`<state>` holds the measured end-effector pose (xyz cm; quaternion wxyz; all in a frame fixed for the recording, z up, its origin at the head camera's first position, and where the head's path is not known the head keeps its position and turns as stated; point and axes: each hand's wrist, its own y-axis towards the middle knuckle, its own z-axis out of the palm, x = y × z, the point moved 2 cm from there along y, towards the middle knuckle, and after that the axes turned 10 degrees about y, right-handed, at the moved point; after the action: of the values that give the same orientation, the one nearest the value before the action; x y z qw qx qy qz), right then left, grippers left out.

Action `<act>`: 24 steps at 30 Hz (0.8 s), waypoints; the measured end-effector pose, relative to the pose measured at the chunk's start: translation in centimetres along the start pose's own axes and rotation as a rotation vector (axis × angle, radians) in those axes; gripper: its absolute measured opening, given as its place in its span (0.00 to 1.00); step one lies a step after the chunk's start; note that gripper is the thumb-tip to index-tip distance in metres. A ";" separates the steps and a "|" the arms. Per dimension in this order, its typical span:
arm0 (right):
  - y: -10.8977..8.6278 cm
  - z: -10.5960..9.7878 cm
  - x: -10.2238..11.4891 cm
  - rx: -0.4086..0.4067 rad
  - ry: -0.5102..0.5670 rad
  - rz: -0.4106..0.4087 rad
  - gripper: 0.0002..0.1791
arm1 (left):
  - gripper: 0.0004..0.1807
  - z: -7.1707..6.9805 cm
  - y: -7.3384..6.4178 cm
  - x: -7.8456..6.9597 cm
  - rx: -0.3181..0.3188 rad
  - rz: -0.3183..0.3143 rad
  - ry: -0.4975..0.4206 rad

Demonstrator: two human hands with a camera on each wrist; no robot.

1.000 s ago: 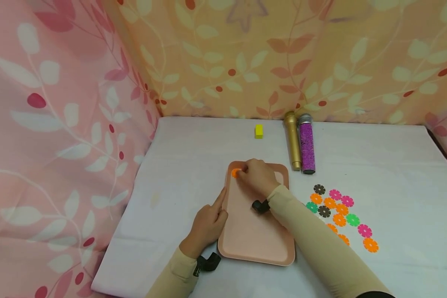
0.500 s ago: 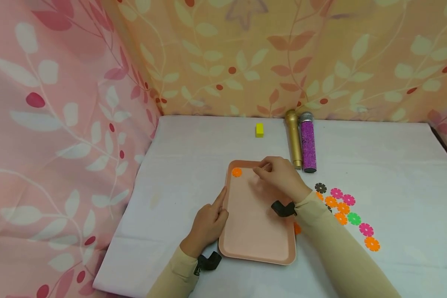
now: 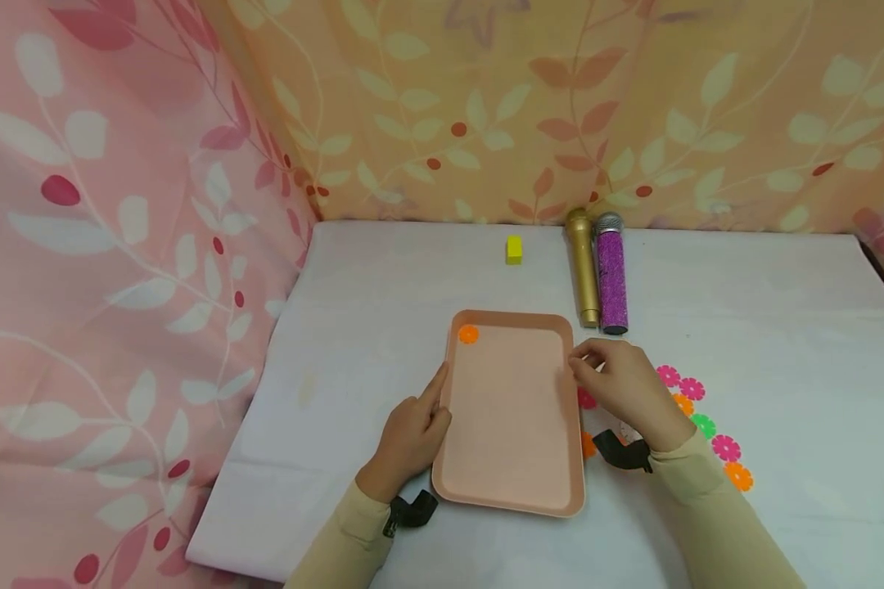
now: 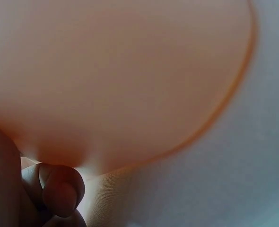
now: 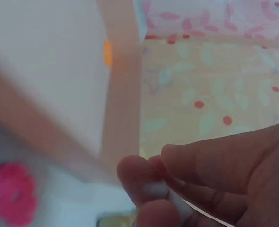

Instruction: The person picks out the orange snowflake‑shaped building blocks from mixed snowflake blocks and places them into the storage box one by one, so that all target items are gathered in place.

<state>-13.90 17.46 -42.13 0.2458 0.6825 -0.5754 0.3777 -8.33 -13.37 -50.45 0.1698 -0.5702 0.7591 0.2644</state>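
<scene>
A pink rectangular tray (image 3: 511,425) lies on the white tabletop, with one orange notched plastic disc (image 3: 468,334) in its far left corner. My left hand (image 3: 407,438) rests against the tray's left edge, index finger straight along the rim; its other fingertips (image 4: 64,191) show close to that edge in the left wrist view. Over the right rim hovers my right hand (image 3: 626,388), fingers loosely bent, with nothing seen between them. Beneath and beside it lie several loose discs, among them a pink disc (image 3: 586,398) partly covered by the hand, also visible in the right wrist view.
Right of the tray are a green disc (image 3: 703,426), more pink discs and an orange disc (image 3: 739,477). Beyond the tray lie a gold microphone (image 3: 584,266), a purple glittery microphone (image 3: 613,282) and a small yellow block (image 3: 514,250). A floral curtain (image 3: 427,114) hangs behind the table.
My right hand has let go of the orange disc in the tray's far left corner and moved right to the tray's right rim. My left hand stays put.
</scene>
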 end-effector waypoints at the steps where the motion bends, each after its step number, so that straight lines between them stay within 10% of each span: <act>1: -0.4 -0.2 -0.3 0.004 -0.012 0.016 0.13 | 0.37 0.0 0.1 0.0 -0.005 0.006 -0.001; 12: -4.8 0.9 -3.1 0.104 -0.046 0.111 0.08 | 0.38 0.0 0.0 0.1 0.036 -0.033 -0.016; 24: -6.8 2.7 -4.1 0.122 -0.205 0.042 0.16 | 0.38 0.1 0.0 0.1 0.042 -0.035 -0.022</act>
<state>-6.86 19.35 -46.30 0.1356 0.7192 -0.5876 0.3452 -8.36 -13.37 -50.59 0.1948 -0.5765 0.7525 0.2517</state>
